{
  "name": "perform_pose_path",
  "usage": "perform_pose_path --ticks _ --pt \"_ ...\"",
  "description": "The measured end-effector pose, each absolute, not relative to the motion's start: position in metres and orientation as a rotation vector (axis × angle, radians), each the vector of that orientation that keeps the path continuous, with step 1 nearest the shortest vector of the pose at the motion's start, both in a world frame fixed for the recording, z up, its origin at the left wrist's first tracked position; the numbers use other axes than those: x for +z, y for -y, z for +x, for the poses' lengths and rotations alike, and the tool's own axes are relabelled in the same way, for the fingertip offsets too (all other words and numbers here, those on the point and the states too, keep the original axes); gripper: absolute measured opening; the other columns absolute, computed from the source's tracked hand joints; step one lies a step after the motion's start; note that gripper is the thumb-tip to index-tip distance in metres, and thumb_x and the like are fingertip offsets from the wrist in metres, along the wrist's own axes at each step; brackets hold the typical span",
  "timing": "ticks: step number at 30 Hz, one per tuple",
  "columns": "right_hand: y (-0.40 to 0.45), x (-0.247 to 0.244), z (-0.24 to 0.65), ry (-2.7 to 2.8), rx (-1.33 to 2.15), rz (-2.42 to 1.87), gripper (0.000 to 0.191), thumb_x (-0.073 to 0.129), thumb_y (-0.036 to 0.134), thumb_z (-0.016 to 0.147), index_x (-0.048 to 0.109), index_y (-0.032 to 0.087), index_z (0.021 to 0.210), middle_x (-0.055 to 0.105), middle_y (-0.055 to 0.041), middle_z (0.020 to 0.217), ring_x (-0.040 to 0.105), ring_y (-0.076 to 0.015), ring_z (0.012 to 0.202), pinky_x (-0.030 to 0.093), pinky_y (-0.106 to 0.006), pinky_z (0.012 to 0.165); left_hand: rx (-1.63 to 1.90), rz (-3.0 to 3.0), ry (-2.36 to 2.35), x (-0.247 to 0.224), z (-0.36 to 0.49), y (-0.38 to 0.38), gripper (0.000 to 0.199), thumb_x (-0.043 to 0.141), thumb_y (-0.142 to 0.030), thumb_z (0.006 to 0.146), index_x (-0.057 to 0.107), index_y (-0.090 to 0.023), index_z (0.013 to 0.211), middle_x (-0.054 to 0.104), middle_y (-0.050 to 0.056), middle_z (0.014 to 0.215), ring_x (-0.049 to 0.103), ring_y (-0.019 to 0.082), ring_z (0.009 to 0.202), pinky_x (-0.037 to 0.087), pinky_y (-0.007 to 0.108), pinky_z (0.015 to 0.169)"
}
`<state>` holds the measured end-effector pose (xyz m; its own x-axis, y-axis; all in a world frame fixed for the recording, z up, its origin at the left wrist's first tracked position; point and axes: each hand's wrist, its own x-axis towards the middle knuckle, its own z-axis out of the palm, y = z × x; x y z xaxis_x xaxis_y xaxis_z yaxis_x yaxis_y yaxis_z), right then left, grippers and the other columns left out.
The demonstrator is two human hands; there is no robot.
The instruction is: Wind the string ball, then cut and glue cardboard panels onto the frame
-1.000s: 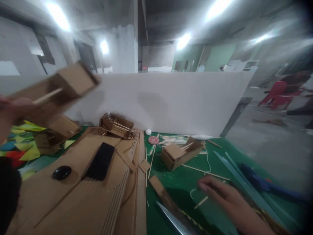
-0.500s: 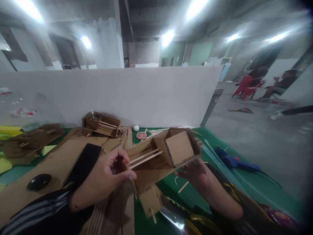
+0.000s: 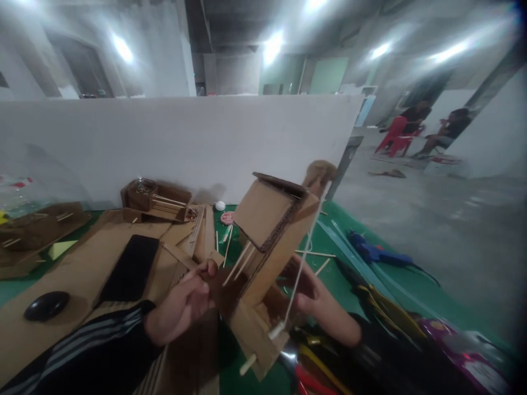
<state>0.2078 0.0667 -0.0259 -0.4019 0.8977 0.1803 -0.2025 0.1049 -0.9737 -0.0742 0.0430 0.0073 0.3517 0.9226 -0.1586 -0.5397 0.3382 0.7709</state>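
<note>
A cardboard model (image 3: 263, 219) with a box-like body, thin wooden sticks and a white string is held up at a steep tilt in front of me. My right hand (image 3: 315, 299) is behind its right side, bearing it up, with some fingers hidden by the cardboard. My left hand (image 3: 185, 302) has its fingers curled at the model's lower left edge. A wooden stick end pokes out of the model's lowest cardboard piece. The string runs down the right side to a small white roll at the bottom.
Another cardboard model (image 3: 158, 200) stands at the back, near a white partition (image 3: 177, 137). A phone (image 3: 130, 269) and black mouse (image 3: 46, 305) lie on cardboard at left. Pliers (image 3: 382, 312) and a blue glue gun (image 3: 379, 252) lie at right. Two people sit far off.
The model has swung from nearly level to steeply upright, its box end rising and the string side coming into view. My left hand has shifted lower and its pinch looks looser. The view has turned slightly.
</note>
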Motion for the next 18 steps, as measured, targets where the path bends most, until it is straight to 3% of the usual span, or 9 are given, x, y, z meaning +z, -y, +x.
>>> perform_pose_path --ticks 4,10,15,18 --pt "-0.046 -0.02 0.194 1.44 1.666 -0.713 0.086 0.071 0.061 0.076 0.037 0.027 0.147 0.041 -0.0097 0.152 0.038 -0.0296 0.14 0.028 -0.047 0.117 0.983 0.591 -0.648 -0.011 -0.069 -0.044 0.021 0.061 -0.01 0.068 0.055 -0.019 0.086 0.059 -0.003 0.077 0.061 0.01 0.068 0.05 0.023 0.067" --pt "-0.041 -0.009 0.189 1.296 1.82 -0.773 0.073 0.058 0.063 0.085 0.041 0.027 0.145 0.044 -0.0073 0.151 0.041 -0.0294 0.138 0.034 -0.048 0.113 0.975 0.684 -0.652 -0.025 -0.068 -0.043 0.011 0.064 -0.026 0.081 0.059 -0.02 0.089 0.065 0.0 0.085 0.064 0.014 0.076 0.051 0.026 0.07" --pt "-0.04 -0.002 0.192 1.194 1.918 -0.681 0.074 0.062 0.064 0.082 0.043 0.028 0.143 0.046 -0.008 0.15 0.047 -0.03 0.135 0.037 -0.049 0.111 1.015 0.964 -0.77 -0.042 -0.072 -0.043 0.038 0.062 -0.055 0.083 0.063 -0.02 0.096 0.067 0.005 0.092 0.065 0.02 0.08 0.054 0.033 0.072" --pt "-0.04 -0.003 0.188 1.158 1.9 -0.743 0.074 0.061 0.066 0.08 0.045 0.027 0.141 0.052 -0.0086 0.145 0.046 -0.0301 0.135 0.033 -0.05 0.113 1.063 1.129 -0.856 -0.051 -0.075 -0.041 0.042 0.057 -0.053 0.088 0.062 -0.021 0.113 0.068 0.007 0.094 0.066 0.021 0.078 0.054 0.034 0.069"
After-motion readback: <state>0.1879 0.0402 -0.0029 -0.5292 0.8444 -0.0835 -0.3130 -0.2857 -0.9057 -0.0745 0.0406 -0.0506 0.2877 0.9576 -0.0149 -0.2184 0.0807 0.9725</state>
